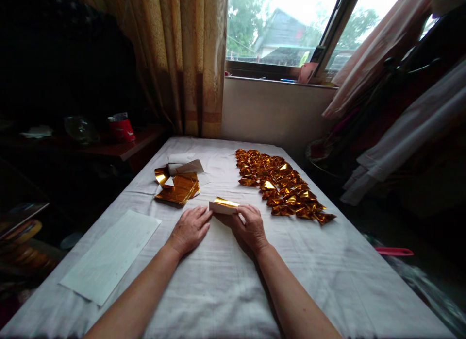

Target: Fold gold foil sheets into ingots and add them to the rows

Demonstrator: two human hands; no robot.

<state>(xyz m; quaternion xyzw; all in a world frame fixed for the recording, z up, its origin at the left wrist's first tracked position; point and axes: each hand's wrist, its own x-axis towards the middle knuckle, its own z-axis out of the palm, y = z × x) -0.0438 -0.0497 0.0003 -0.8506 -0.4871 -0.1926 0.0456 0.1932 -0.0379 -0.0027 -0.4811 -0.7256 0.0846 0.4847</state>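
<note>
A small sheet of gold foil paper, white on its back, is bent up lengthwise in front of me with its gold inner face showing. Its right end is pinched between the thumb and fingers of my right hand. My left hand lies palm down on the cloth, fingers stretched out, its fingertips at the sheet's left end. Beyond my left hand is a stack of flat gold foil sheets. Several rows of folded gold foil ingots lie to the right of the paper.
A white cloth covers the table. Near its left edge lies a pale paper sheet. A white roll sits behind the foil stack. A red cup stands on a dark side table; clothes hang at right.
</note>
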